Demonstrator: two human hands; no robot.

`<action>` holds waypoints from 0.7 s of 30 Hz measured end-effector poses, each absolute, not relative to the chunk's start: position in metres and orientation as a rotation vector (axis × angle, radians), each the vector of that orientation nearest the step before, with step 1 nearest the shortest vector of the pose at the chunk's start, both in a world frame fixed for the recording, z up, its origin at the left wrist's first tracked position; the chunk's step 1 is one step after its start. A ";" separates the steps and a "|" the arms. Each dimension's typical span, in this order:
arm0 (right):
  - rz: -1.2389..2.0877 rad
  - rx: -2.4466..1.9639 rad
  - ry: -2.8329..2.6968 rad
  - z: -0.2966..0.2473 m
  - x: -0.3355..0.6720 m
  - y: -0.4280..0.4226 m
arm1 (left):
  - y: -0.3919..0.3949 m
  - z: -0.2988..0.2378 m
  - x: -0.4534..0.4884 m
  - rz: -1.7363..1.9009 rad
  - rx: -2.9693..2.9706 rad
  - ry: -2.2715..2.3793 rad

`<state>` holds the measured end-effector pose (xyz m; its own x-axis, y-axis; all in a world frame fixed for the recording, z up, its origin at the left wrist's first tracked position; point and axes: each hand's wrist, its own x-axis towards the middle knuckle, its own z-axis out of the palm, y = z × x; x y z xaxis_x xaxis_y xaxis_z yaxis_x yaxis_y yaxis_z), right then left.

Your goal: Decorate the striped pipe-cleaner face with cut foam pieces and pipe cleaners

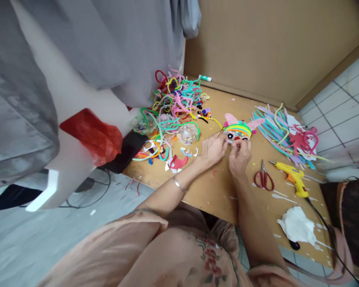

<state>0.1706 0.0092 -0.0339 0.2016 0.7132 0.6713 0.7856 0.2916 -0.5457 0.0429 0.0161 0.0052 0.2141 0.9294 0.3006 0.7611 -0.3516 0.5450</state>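
Note:
On the wooden table lies a colourful craft animal face (237,130) with pink ears, a green and yellow striped band, black-and-white eyes and a red nose. My left hand (214,148) closes its fingers on the face's lower left edge. Fingers of my right hand (239,156) are pinched together at its lower edge, close under the nose; whatever sits between those fingertips is hidden. Red-handled scissors (263,179) rest to the right of my right hand, and a yellow glue gun (293,177) lies beyond them.
Pipe cleaners (179,99) and clear balls (188,133) crowd the table's left side. More pipe cleaners (271,129) lie at right. A white tissue (297,225) sits near the glue gun's cord (320,215). A glue stick (205,78) lies by the back board.

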 end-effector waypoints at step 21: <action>0.037 -1.422 -1.632 -0.047 0.165 0.007 | 0.003 0.016 -0.135 0.163 1.667 2.549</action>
